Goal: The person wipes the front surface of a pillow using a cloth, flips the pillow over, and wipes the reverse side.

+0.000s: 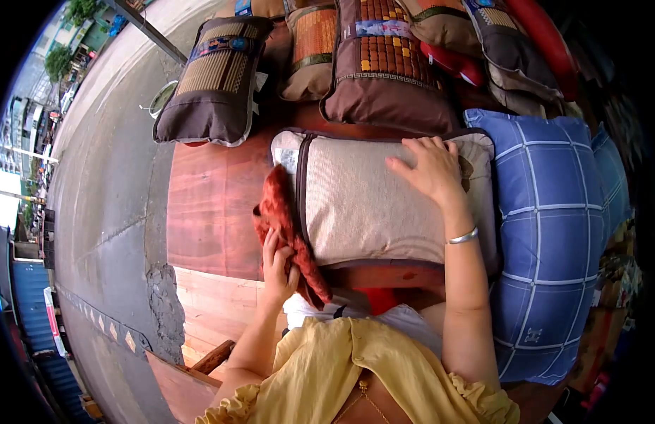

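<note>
A beige pillow [370, 205] with dark piping and a dark zipper along its left side lies flat on a reddish wooden table [214, 212]. My right hand [435, 169], with a silver bangle on the wrist, rests on the pillow's upper right part, fingers spread. In my left hand [276, 272] is a crumpled red cloth [276, 201], gripped near its lower end; its upper part lies along the pillow's left edge, beside the zipper and a white label [285, 159].
Blue checked pillows [550, 247] stand close on the right. Along the back lie several brown pillows [391, 102] with woven or beaded panels, and a grey-brown one [214, 85] at the far left corner. A metal pole [151, 32] rises beyond; grey pavement [108, 205] lies left of the table.
</note>
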Tool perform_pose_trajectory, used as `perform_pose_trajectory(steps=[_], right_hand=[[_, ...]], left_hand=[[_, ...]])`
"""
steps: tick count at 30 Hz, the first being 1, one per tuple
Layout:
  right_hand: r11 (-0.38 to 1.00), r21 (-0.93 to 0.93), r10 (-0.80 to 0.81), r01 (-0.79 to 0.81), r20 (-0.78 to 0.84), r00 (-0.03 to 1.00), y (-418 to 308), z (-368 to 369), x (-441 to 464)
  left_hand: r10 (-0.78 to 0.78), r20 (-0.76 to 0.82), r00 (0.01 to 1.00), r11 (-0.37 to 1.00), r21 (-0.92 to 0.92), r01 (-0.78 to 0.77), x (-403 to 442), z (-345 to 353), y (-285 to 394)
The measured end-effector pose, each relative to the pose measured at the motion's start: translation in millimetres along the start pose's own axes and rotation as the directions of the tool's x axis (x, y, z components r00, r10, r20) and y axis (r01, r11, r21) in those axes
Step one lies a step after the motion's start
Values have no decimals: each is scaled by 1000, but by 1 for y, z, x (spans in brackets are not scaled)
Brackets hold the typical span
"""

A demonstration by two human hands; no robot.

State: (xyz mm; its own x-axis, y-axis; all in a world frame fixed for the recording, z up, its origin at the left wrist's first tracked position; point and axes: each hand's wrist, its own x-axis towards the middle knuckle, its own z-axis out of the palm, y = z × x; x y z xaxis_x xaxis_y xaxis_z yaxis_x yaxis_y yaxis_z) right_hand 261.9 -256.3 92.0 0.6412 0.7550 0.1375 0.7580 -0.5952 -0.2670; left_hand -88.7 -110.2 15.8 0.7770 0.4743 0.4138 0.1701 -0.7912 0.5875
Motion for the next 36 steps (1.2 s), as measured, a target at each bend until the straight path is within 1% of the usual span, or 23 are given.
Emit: perform_pose_trajectory(steps=[1, 3, 4, 5, 6, 8, 9, 10, 12, 13, 14, 16, 17, 18, 19, 21, 22, 25, 26, 29, 31, 34, 36], right_hand=[[1000, -2, -1, 1, -3, 1000, 0, 0, 0], [1000, 4, -15, 15, -14, 1000, 0, 0, 0], [1000, 5, -16, 16, -18, 1000, 0, 0, 0], [1000, 8, -15, 15, -19, 1000, 0, -1, 0], [1000, 11, -14, 14, -19, 1000, 0, -1, 0], [1000, 19, -14, 14, -27, 1000, 0, 1, 0], [999, 28, -14, 15, -32, 999, 1, 2, 0], [1000, 27, -14, 15, -34, 999, 1, 1, 0], [1000, 20, -3, 3, -22, 1000, 1, 1, 0], [1000, 22, -4, 5, -24, 1000, 0, 0, 0], [1000, 26, 1, -1, -27, 1000, 0, 0, 0], [999, 35, 9, -8, -29, 1000, 0, -1, -1], [998, 60, 1, 2, -37, 999, 0, -1, -1], [996, 84, -8, 11, -43, 999, -1, 0, -1], [996, 89, -5, 9, -39, 999, -1, 1, -2], [998, 60, -28, 31, -47, 999, -1, 3, -1], [997, 64, -31, 33, -41, 999, -2, 4, -2], [998, 58, -27, 30, -52, 998, -2, 4, -2], [998, 57, -37, 41, -72, 997, -2, 4, -3], [996, 67, -58, 65, -95, 994, -2, 3, -5], [994, 76, -73, 82, -105, 992, -1, 3, -5], [995, 63, -72, 82, -146, 987, 1, 4, -6], [998, 58, -12, 19, -117, 993, 1, -1, -7]], left_hand=[[38, -11, 999, 999, -30, -38, 19, 3, -2], [9, 32, 999, 993, -114, -5, 65, 7, 5], [48, 47, 998, 993, -106, -43, 92, 12, 10], [49, 68, 997, 988, -150, -38, 116, 19, 14], [111, 66, 992, 986, -131, -102, 140, 27, 14], [91, 97, 991, 986, -145, -77, 180, 41, 10], [129, 43, 991, 989, -74, -125, 199, 51, 3], [-18, 173, 985, 990, -131, 42, 215, 53, -2], [-58, 113, 992, 985, -154, 75, 230, 61, -10], [-112, 166, 980, 982, -133, 134, 229, 58, -13], [-112, 165, 980, 982, -131, 134, 225, 56, -15], [-47, 104, 993, 988, -144, 62, 207, 51, -17], [-11, 28, 1000, 984, -180, 16, 190, 48, -18], [34, -46, 998, 992, -119, -39, 169, 44, -19], [-103, -13, 995, 980, -171, 99, 144, 38, -19], [-109, -64, 992, 987, -124, 101, 97, 21, -8], [-248, -21, 969, 950, -203, 238, 67, 15, -4], [-209, -83, 974, 977, 23, 212, -14, 8, 5], [-279, -25, 960, 959, 36, 280, -41, 6, 5], [-267, 35, 963, 962, 73, 264, -50, -4, 25], [-203, 81, 976, 954, 240, 178, -39, -4, 25], [-183, -1, 983, 964, 197, 180, 3, 8, 18], [-175, -20, 984, 983, 61, 176, 41, 16, 14]])
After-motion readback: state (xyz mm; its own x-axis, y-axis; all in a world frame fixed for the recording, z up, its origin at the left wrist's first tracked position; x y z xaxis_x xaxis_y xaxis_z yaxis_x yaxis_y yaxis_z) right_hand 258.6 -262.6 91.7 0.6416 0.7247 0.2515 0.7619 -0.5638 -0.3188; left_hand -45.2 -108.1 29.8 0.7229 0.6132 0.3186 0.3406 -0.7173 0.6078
